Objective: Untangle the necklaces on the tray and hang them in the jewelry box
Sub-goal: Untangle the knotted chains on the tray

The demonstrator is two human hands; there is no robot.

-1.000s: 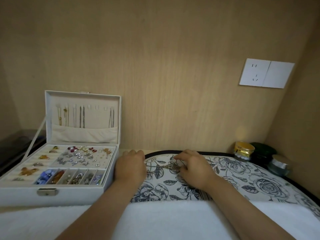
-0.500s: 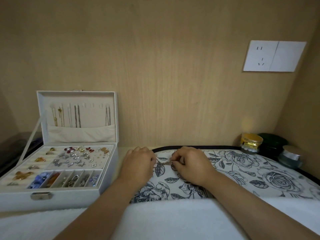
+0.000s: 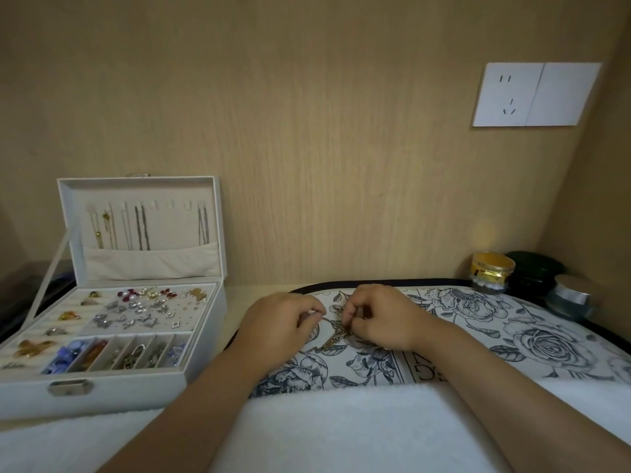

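Untangling step: over the tray (image 3: pixel 375 283), left hand (image 3: pixel 280 322) and right hand (image 3: pixel 386 319) each pinch-grip the necklaces (image 3: pixel 336 336); next we likely need gentle strand separation.

Dim, warm, even light, faint shadows. A pale glow sits on the wall (image 3: pixel 484 233) far right, above the gold jar (image 3: pixel 491 270). The far left corner is dark. Wide-angle bending curves the tray (image 3: pixel 375 283) rim; fine detail is soft

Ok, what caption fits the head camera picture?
Left hand and right hand pinch a tangled necklace over the flowered tray, next to the open jewelry box.
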